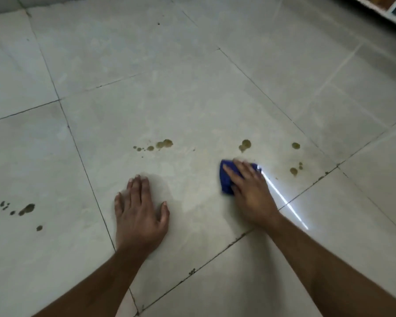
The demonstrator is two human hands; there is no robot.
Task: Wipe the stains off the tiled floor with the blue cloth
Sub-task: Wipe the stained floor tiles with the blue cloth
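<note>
Right hand point(249, 191) presses the blue cloth point(225, 179) flat, fingers straight, just near of a brown stain point(245, 145). Left hand point(140, 213) lies open, holding nothing, on the tiled floor point(192, 99), likely bracing body weight.

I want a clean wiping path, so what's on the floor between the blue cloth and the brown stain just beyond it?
In the head view, only bare pale tile lies between the blue cloth, under the right hand, and the brown stain.
</note>
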